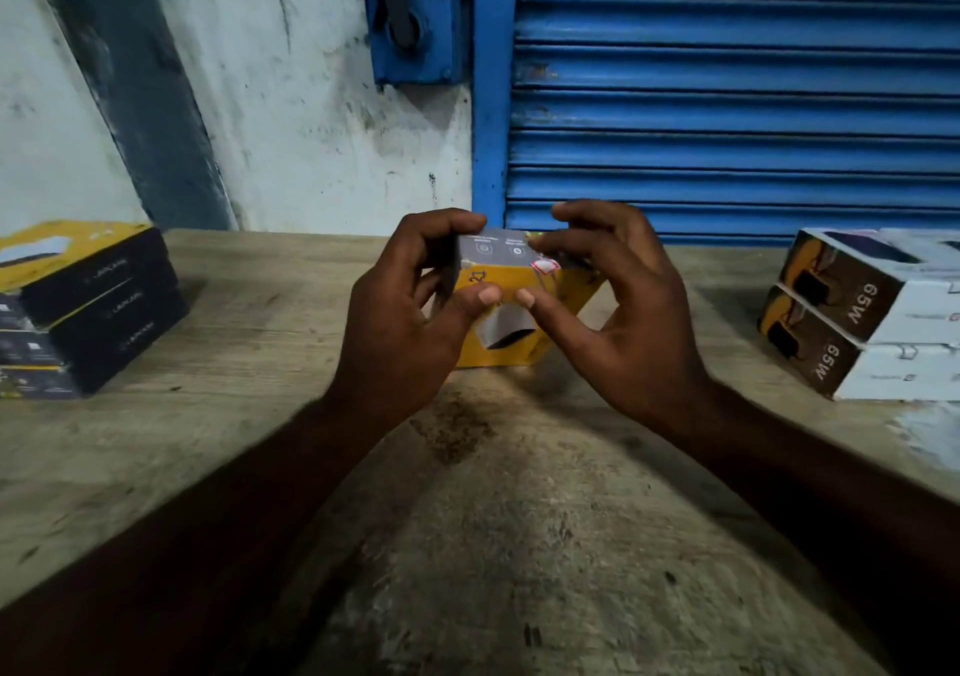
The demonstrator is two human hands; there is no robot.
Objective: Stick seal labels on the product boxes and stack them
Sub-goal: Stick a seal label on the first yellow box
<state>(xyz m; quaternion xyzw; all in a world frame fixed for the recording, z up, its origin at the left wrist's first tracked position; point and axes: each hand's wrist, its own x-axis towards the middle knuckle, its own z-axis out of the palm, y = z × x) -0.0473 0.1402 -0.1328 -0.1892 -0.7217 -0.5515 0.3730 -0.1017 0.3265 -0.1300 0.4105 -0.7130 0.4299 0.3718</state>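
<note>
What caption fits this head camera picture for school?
Left hand and right hand hold a yellow box with a seal label, between a dark stack and a white stack.

box [511, 311] mid-table, stack [88, 306] left, stack [867, 311] right

Both hands [400, 322] [618, 306] gripping yellow box [511, 285], seal label [545, 265] on its edge, wooden table [467, 493]

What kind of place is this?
Likely a small shop's packing or stock room: blue roller shutter behind a worn wooden table, black box stack at left, white box stack at right, plus a yellow box.
</note>
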